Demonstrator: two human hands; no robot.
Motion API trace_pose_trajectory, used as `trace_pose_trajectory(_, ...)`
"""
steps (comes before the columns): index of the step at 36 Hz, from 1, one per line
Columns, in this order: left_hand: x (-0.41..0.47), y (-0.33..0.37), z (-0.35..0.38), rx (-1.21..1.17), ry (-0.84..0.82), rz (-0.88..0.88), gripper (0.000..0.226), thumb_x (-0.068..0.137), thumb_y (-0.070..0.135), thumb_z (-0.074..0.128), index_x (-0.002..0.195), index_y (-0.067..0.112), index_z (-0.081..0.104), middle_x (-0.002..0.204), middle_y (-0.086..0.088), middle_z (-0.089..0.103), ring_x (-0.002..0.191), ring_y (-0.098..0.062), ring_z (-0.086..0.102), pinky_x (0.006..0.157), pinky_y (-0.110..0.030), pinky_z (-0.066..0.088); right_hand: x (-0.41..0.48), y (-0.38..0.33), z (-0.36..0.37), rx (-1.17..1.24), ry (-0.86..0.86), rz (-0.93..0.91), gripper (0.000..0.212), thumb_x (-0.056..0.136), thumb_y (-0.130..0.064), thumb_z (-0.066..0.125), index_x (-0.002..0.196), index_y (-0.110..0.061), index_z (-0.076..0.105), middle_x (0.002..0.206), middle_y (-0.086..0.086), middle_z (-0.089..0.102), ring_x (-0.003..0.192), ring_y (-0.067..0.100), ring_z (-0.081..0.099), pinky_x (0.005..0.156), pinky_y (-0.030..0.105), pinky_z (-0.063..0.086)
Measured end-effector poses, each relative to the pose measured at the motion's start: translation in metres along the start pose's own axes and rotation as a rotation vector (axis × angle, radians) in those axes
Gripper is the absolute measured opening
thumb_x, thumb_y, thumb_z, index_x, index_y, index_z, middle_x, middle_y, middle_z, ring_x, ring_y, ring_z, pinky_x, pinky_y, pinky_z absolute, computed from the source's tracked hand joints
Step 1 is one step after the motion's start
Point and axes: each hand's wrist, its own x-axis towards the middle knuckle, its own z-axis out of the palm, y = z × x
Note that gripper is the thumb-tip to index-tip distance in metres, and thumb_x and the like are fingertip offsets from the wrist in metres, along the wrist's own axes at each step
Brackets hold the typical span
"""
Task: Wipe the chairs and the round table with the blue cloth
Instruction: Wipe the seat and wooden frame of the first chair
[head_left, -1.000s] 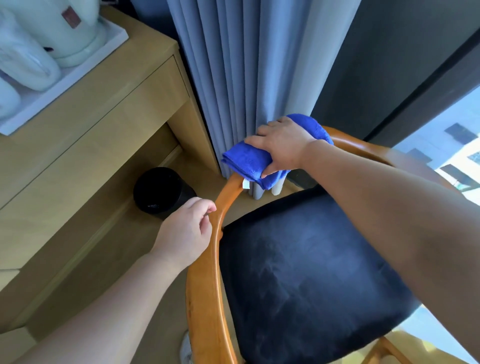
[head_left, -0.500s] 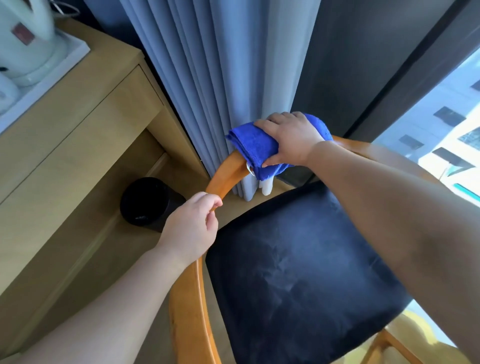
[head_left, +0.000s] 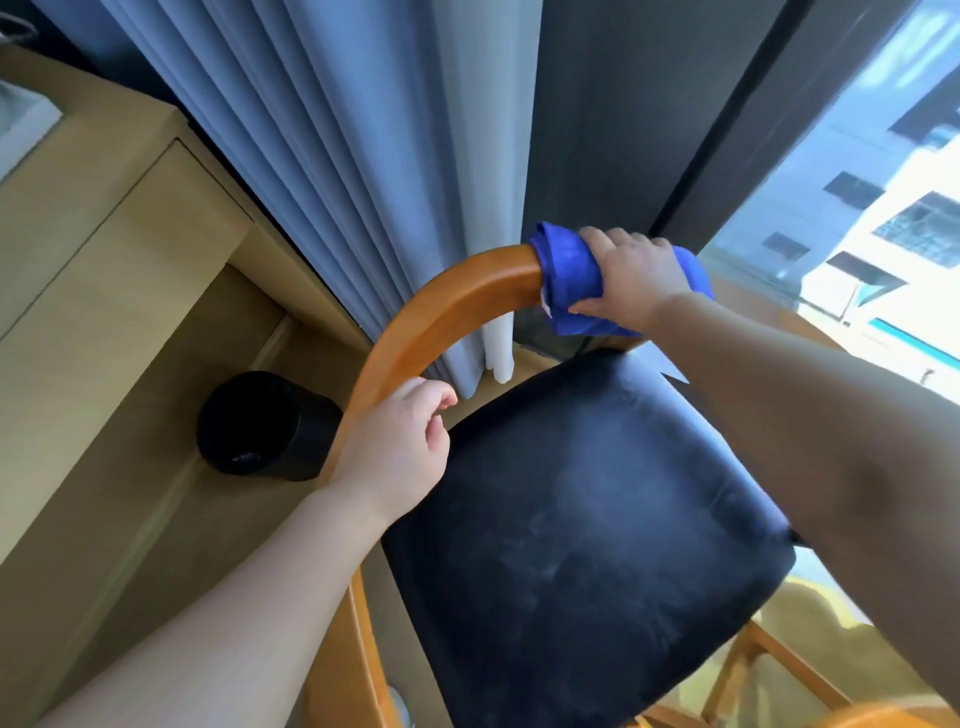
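Note:
A wooden chair with a curved orange-brown back rail (head_left: 457, 291) and a dark blue padded seat (head_left: 587, 530) stands in front of me. The blue cloth (head_left: 569, 275) is wrapped over the top of the rail at its far middle. My right hand (head_left: 631, 280) grips the cloth around the rail. My left hand (head_left: 400, 452) holds the left part of the rail, thumb and fingers curled over it. The round table is out of view.
A black round bin (head_left: 265, 426) sits on the floor left of the chair, under a light wooden desk (head_left: 104, 234). Blue-grey curtains (head_left: 363, 156) hang just behind the rail. A window (head_left: 857, 208) fills the right side.
My right hand has slid the cloth along the rail to the right, from the left bend toward the far middle. My left hand has kept its hold on the rail. My view has turned right.

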Motion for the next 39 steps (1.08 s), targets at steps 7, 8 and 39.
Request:
trace_pose_trajectory(7, 0.014, 0.021, 0.021, -0.071, -0.022, 0.070, 0.023, 0.090, 0.013, 0.049, 0.110, 0.022, 0.056, 0.106, 0.012, 0.054, 0.084, -0.006, 0.053, 0.069, -0.020, 0.050, -0.017, 0.044, 0.007, -0.161, -0.047, 0.076, 0.072, 0.071, -0.051, 0.071, 0.128, -0.020, 0.039, 0.108, 0.011, 0.058, 0.098, 0.034, 0.056, 0.083, 0.045, 0.042)
trace_pose_trajectory(8, 0.016, 0.024, 0.024, -0.072, -0.025, 0.075, 0.023, 0.090, 0.013, 0.049, 0.110, 0.022, 0.056, 0.106, 0.012, 0.054, 0.085, -0.006, 0.054, 0.070, -0.024, 0.053, -0.017, 0.045, 0.007, -0.157, -0.040, 0.077, 0.072, 0.071, -0.051, 0.071, 0.128, -0.020, 0.040, 0.108, 0.011, 0.058, 0.099, 0.034, 0.056, 0.082, 0.044, 0.041)
trace_pose_trajectory(39, 0.014, 0.082, 0.055, -0.069, -0.185, 0.203, 0.022, 0.090, 0.012, 0.049, 0.108, 0.022, 0.056, 0.094, 0.018, 0.047, 0.078, -0.005, 0.050, 0.066, -0.024, 0.047, -0.148, 0.121, 0.028, -0.035, 0.003, 0.510, 0.100, 0.065, -0.060, 0.063, 0.146, -0.024, 0.016, 0.138, 0.011, 0.039, 0.121, 0.040, 0.038, 0.099, 0.058, 0.034)
